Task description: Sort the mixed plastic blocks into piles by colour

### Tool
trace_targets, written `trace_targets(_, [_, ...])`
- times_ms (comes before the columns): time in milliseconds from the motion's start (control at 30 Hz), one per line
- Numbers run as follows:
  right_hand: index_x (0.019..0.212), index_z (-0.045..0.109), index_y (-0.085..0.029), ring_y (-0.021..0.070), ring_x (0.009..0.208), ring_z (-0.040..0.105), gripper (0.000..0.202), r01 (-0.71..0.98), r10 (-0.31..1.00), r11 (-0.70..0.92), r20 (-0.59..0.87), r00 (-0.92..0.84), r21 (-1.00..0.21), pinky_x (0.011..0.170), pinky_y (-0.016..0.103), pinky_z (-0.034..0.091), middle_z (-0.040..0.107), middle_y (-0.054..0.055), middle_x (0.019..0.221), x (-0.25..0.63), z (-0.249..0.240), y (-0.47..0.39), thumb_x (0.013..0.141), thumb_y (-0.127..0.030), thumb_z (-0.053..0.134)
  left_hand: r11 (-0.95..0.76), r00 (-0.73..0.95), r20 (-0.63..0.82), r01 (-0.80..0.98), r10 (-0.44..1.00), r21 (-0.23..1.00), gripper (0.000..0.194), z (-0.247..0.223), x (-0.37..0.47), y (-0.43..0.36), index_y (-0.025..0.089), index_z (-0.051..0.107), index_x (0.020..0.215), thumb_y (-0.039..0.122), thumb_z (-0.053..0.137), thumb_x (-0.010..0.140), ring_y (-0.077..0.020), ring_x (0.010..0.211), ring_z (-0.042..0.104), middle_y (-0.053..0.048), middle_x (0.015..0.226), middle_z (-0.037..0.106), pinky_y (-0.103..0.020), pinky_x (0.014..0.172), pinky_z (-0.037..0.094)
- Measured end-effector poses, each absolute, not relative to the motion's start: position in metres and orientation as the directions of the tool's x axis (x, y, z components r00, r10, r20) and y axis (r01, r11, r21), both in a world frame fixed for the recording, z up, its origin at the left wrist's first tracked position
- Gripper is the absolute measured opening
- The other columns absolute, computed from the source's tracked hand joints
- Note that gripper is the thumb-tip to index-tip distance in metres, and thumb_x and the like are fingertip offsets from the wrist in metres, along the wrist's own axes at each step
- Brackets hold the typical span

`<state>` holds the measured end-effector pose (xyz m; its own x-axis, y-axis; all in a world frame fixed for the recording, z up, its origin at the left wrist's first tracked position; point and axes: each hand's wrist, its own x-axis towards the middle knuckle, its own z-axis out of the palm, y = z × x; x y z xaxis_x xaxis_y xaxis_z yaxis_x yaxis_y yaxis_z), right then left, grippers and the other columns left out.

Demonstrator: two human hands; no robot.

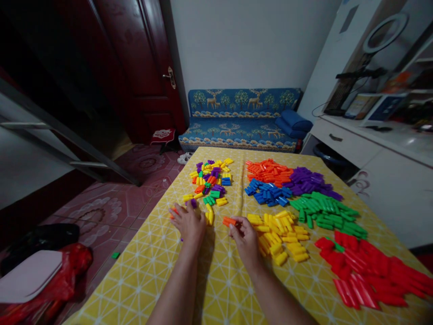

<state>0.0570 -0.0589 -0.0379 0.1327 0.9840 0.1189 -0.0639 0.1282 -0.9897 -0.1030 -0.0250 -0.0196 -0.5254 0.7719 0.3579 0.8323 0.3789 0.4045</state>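
My right hand (244,235) pinches an orange plastic block (229,221), made of joined tubes, between thumb and fingers just above the table. My left hand (190,224) lies with fingers spread over loose blocks at the near end of a mixed-colour pile (211,178). An orange block (173,212) shows at its fingertips, and a purple one partly under it. Yellow blocks (209,215) lie right beside its thumb. Close to my right hand is a heap of yellow blocks (279,232).
Sorted heaps of orange (269,171), purple (309,180), blue (267,192), green (326,210) and red blocks (368,266) cover the right side of the yellow patterned tablecloth (135,275). A green piece (115,255) lies on the floor. Behind the table stands a blue sofa (233,128).
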Motion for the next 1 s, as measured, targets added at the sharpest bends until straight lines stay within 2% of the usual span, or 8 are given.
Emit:
trace_targets(133, [0.094, 0.061, -0.017, 0.0140, 0.061, 0.061, 0.026, -0.074, 0.987, 0.116, 0.107, 0.117, -0.990, 0.058, 0.026, 0.052, 0.063, 0.001, 0.071, 0.056, -0.038, -0.059, 0.077, -0.037, 0.064, 0.186, -0.361, 0.342, 0.874, 0.868, 0.450, 0.047, -0.027, -0.108, -0.022, 0.017, 0.060, 0.123, 0.012, 0.057, 0.076, -0.0320, 0.123, 0.048, -0.016, 0.128, 0.053, -0.046, 0.101, 0.041])
trace_targets(267, [0.093, 0.062, -0.018, 0.0141, 0.060, 0.060, 0.027, -0.088, 0.987, 0.114, 0.103, 0.120, -0.990, 0.058, 0.026, 0.052, 0.063, 0.000, 0.070, 0.056, -0.036, -0.059, 0.075, -0.037, 0.066, 0.033, -0.287, 0.380, 0.832, 0.879, 0.553, 0.046, -0.026, -0.105, -0.021, 0.023, 0.070, 0.108, 0.001, 0.049, 0.075, -0.0232, 0.107, 0.057, -0.009, 0.113, 0.061, -0.034, 0.095, 0.047])
trace_targets(333, [0.094, 0.062, -0.018, 0.0142, 0.060, 0.060, 0.027, -0.089, 0.988, 0.111, 0.100, 0.116, -0.990, 0.058, 0.026, 0.052, 0.063, 0.001, 0.070, 0.056, -0.035, -0.058, 0.075, -0.038, 0.066, 0.046, -0.293, 0.365, 0.831, 0.884, 0.554, 0.045, -0.024, -0.104, -0.021, 0.023, 0.071, 0.108, 0.001, 0.049, 0.076, -0.0228, 0.104, 0.058, -0.009, 0.109, 0.063, -0.034, 0.092, 0.047])
trace_targets(467, [0.094, 0.062, -0.017, 0.0141, 0.059, 0.060, 0.028, -0.094, 0.989, 0.103, 0.092, 0.114, -0.990, 0.057, 0.026, 0.052, 0.063, 0.000, 0.069, 0.056, -0.036, -0.058, 0.075, -0.038, 0.066, 0.163, -0.323, 0.316, 0.882, 0.892, 0.441, 0.051, -0.020, -0.105, -0.022, 0.025, 0.064, 0.124, 0.006, 0.055, 0.078, -0.0260, 0.103, 0.057, -0.012, 0.110, 0.064, -0.038, 0.093, 0.046])
trace_targets(567, [0.094, 0.062, -0.018, 0.0136, 0.060, 0.060, 0.028, -0.101, 0.990, 0.099, 0.088, 0.109, -0.990, 0.057, 0.026, 0.052, 0.064, 0.000, 0.070, 0.056, -0.036, -0.058, 0.074, -0.037, 0.067, 0.163, -0.330, 0.279, 0.857, 0.902, 0.489, 0.047, -0.017, -0.106, -0.023, 0.027, 0.063, 0.126, 0.011, 0.055, 0.082, -0.0243, 0.097, 0.059, -0.010, 0.105, 0.066, -0.035, 0.085, 0.048])
trace_targets(800, [0.099, 0.060, -0.018, 0.0144, 0.063, 0.061, 0.029, -0.089, 0.991, 0.096, 0.087, 0.100, -0.991, 0.060, 0.027, 0.053, 0.067, 0.002, 0.077, 0.056, -0.040, -0.058, 0.080, -0.039, 0.064, -0.272, -0.181, 0.469, 0.617, 0.865, 0.739, 0.028, -0.017, -0.092, -0.026, 0.019, 0.070, 0.099, 0.015, 0.044, 0.088, -0.0188, 0.089, 0.063, -0.008, 0.096, 0.065, -0.031, 0.078, 0.051])
trace_targets(900, [0.105, 0.059, -0.017, 0.0136, 0.062, 0.060, 0.034, -0.096, 0.987, 0.105, 0.091, 0.136, -0.990, 0.059, 0.027, 0.053, 0.068, 0.005, 0.085, 0.057, -0.038, -0.057, 0.081, -0.041, 0.063, -0.334, -0.105, 0.473, 0.578, 0.875, 0.745, 0.026, -0.017, -0.082, -0.030, 0.019, 0.068, 0.094, 0.016, 0.042, 0.090, -0.0172, 0.088, 0.062, -0.007, 0.092, 0.065, -0.030, 0.078, 0.051])
trace_targets(1000, [0.108, 0.059, -0.017, 0.0135, 0.061, 0.060, 0.036, -0.095, 0.980, 0.123, 0.105, 0.171, -0.988, 0.058, 0.028, 0.053, 0.068, 0.006, 0.087, 0.059, -0.031, -0.059, 0.081, -0.042, 0.063, -0.344, -0.036, 0.468, 0.627, 0.883, 0.698, 0.027, -0.016, -0.075, -0.034, 0.020, 0.067, 0.104, 0.015, 0.047, 0.086, -0.0195, 0.099, 0.059, -0.008, 0.103, 0.065, -0.033, 0.087, 0.049])
